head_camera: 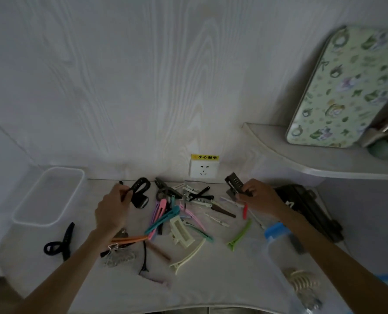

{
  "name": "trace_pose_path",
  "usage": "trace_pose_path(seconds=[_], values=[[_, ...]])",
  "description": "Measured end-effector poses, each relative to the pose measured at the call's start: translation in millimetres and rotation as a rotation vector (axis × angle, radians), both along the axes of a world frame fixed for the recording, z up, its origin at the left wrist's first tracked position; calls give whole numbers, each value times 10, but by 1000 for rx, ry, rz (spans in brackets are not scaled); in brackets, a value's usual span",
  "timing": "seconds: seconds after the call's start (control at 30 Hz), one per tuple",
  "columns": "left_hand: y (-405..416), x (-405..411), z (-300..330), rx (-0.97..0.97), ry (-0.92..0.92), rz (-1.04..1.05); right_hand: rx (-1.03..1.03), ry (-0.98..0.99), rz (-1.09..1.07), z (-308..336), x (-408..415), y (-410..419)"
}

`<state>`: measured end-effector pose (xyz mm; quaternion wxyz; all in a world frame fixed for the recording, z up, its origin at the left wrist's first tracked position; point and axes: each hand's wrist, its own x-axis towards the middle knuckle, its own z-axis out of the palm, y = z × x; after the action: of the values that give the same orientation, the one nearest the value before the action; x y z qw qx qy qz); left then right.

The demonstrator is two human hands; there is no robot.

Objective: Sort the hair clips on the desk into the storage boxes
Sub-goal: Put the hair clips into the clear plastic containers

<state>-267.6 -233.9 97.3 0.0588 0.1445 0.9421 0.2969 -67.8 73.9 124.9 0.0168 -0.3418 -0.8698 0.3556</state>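
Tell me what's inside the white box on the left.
The white box looks empty: only its pale floor and walls show, no clips. Its near wall hides the front part of the floor, so a small clip there cannot be ruled out.

Both forearms are cut off by the bottom edge. The left hand [112,209] covers part of a black clip [138,193] and the near end of an orange clip [131,239]. The right hand [259,196] hides the base of a dark clip [234,184]. The blue-lidded box [285,252] is blurred and cropped at the lower right; its contents cannot be told apart. The patterned board [347,87] is cut by the right edge.
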Motion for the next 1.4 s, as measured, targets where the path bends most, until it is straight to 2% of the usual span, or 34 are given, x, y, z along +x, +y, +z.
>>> trace_pose_path(seconds=[0.1, 0.23, 0.33, 0.4, 0.57, 0.63, 0.73, 0.9, 1.03, 1.13, 1.23, 1.3, 1.4], values=[[240, 190, 312, 181, 92, -32, -156, 51, -25, 199, 332, 45], [832, 572, 668, 339, 62, -178, -269, -10, 111, 599, 895, 97], [1264, 999, 838, 407, -39, -336, 25, -263, 283, 753, 1423, 80], [1474, 1269, 886, 363, -70, -456, 244, -382, 338, 632, 1677, 26], [1790, 1839, 783, 289, -149, -684, 474, -239, 350, 80, 1834, -154], [1840, 1970, 731, 239, -138, -741, 403, -251, 313, 27, 1850, -170], [1888, 2151, 676, 110, -3, -838, 321, -320, 224, 74, 2053, -151], [2086, 2534, 452, -41, 80, -958, 208, -213, 49, 447, 2353, 9], [2122, 2683, 264, -88, 94, -962, 163, -199, -11, 559, 2347, 63], [2048, 2585, 186, -33, 78, -978, 123, -185, -10, 558, 2159, 45], [1869, 2384, 295, 73, 155, -979, 127, -133, 34, 495, 1831, -10], [1648, 2145, 360, 135, 179, -894, 124, -120, 81, 449, 1474, -96], [1243, 1680, 314, 127, 174, -696, 101, -99, 140, 394, 892, -327]])
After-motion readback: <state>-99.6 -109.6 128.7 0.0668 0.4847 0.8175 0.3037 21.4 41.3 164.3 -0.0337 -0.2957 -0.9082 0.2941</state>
